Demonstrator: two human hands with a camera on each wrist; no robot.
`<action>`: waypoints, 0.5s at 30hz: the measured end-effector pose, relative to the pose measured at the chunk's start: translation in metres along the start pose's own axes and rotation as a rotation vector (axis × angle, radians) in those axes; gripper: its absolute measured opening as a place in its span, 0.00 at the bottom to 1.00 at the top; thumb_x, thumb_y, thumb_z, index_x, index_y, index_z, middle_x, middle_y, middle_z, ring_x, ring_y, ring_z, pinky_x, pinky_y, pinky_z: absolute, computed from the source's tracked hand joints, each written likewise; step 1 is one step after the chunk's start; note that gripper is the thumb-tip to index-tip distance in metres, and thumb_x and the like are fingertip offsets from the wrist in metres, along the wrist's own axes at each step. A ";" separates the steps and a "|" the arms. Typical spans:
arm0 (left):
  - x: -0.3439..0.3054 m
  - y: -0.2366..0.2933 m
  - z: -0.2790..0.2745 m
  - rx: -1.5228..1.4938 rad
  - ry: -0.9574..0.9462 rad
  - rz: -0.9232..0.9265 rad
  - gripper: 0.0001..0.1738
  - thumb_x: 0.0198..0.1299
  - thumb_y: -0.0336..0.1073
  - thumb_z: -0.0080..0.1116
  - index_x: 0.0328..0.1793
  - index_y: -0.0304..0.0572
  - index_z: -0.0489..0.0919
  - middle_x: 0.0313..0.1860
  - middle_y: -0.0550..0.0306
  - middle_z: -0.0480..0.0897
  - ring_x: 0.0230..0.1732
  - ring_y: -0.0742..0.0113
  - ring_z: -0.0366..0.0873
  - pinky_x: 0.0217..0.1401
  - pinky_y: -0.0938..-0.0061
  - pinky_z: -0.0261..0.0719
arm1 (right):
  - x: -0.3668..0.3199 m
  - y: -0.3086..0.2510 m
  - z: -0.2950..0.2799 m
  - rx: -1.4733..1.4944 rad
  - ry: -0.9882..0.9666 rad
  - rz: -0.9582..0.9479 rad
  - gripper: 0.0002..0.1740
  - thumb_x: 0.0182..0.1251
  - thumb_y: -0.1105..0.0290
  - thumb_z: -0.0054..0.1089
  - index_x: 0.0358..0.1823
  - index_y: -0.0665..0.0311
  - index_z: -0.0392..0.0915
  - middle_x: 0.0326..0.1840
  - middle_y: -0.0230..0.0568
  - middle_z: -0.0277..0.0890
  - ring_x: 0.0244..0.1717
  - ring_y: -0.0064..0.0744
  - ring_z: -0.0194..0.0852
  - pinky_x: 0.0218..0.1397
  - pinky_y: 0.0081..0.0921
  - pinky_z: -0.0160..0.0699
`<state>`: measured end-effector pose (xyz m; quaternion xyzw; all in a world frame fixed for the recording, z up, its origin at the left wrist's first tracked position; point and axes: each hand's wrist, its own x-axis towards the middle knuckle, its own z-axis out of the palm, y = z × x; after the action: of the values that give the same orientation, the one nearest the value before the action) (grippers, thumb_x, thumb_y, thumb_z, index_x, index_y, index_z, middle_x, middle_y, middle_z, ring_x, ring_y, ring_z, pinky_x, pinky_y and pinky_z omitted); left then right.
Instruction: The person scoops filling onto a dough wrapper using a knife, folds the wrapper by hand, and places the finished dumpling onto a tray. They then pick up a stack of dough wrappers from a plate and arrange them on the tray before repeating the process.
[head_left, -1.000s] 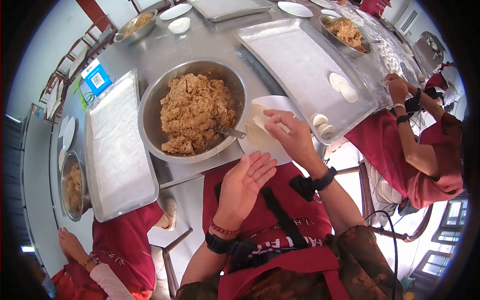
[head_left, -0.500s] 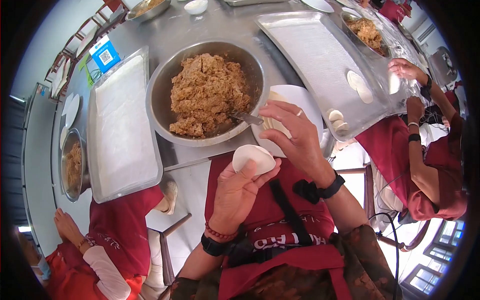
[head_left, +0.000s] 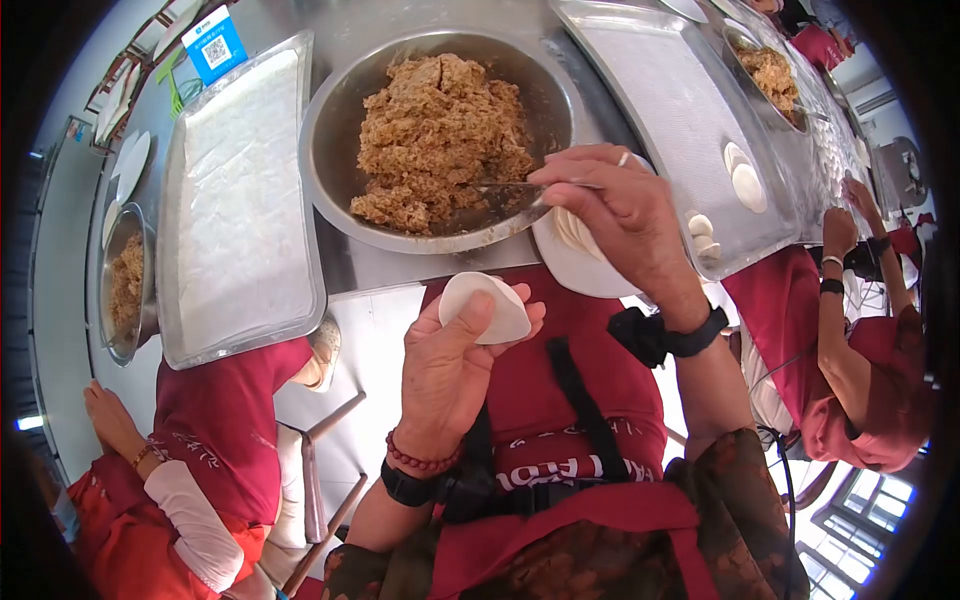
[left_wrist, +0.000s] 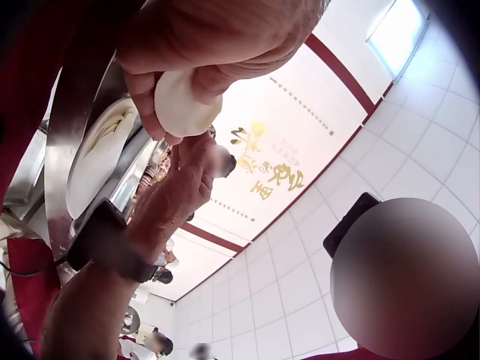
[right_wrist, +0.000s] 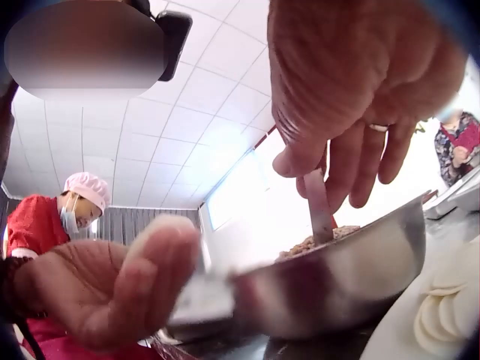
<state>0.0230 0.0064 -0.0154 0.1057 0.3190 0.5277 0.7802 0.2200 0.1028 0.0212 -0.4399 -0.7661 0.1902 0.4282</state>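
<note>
My left hand (head_left: 440, 370) holds a round white dumpling wrapper (head_left: 510, 320) on its fingers, thumb pressed on top, below the near rim of a large steel bowl (head_left: 328, 190). A mound of brown minced filling (head_left: 440, 120) fills much of the bowl. Over the bowl's right rim, my right hand (head_left: 635, 225) pinches the flat metal handle (right_wrist: 318, 206) of a utensil; its lower end is hidden in the filling. Below that hand, a white plate (head_left: 600, 277) bears several more wrappers (right_wrist: 439, 319), partly covered by the hand in the head view.
Left of the bowl lies a lined metal tray (head_left: 240, 190), with a smaller filling bowl (head_left: 125, 285) beyond it. On the right, another tray (head_left: 670, 100) carries wrappers (head_left: 745, 185) and small white pieces (head_left: 704, 235). Other people sit on both sides.
My left hand was empty a second ago and now holds the wrapper brought over by the right hand. The right hand has since moved up to the bowl and taken the utensil's handle.
</note>
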 end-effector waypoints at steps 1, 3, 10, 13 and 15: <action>0.001 0.000 -0.001 -0.012 0.014 0.002 0.20 0.68 0.37 0.62 0.61 0.35 0.75 0.55 0.40 0.82 0.53 0.45 0.84 0.61 0.50 0.83 | 0.002 -0.001 -0.001 0.013 -0.009 0.015 0.06 0.64 0.68 0.67 0.39 0.59 0.88 0.39 0.35 0.87 0.47 0.36 0.81 0.52 0.30 0.77; 0.002 0.002 0.000 -0.032 0.040 0.004 0.19 0.69 0.38 0.60 0.61 0.35 0.75 0.56 0.40 0.82 0.54 0.45 0.84 0.62 0.50 0.83 | 0.006 0.001 -0.001 0.038 -0.023 0.046 0.06 0.65 0.68 0.67 0.40 0.59 0.88 0.39 0.34 0.87 0.47 0.34 0.81 0.53 0.29 0.76; 0.004 0.008 -0.007 -0.067 0.083 0.016 0.19 0.72 0.37 0.54 0.63 0.31 0.72 0.58 0.37 0.80 0.62 0.41 0.79 0.68 0.49 0.78 | 0.009 0.022 0.018 -0.044 -0.138 -0.042 0.09 0.66 0.62 0.65 0.41 0.56 0.88 0.40 0.30 0.87 0.50 0.35 0.80 0.57 0.31 0.74; 0.007 0.010 -0.016 -0.088 0.085 0.032 0.19 0.73 0.35 0.53 0.63 0.29 0.72 0.59 0.37 0.79 0.63 0.39 0.77 0.71 0.47 0.75 | 0.008 0.023 0.023 -0.022 -0.170 -0.044 0.10 0.67 0.60 0.65 0.42 0.55 0.88 0.41 0.29 0.87 0.51 0.35 0.79 0.59 0.32 0.74; 0.007 0.013 -0.017 -0.102 0.078 0.039 0.18 0.73 0.34 0.53 0.63 0.29 0.72 0.59 0.36 0.79 0.63 0.38 0.77 0.72 0.46 0.73 | 0.008 0.022 0.022 -0.030 -0.193 -0.054 0.11 0.67 0.60 0.64 0.41 0.56 0.88 0.42 0.29 0.87 0.52 0.36 0.79 0.60 0.32 0.74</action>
<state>0.0044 0.0155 -0.0252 0.0516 0.3197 0.5621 0.7610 0.2110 0.1232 -0.0016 -0.4048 -0.8181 0.2085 0.3511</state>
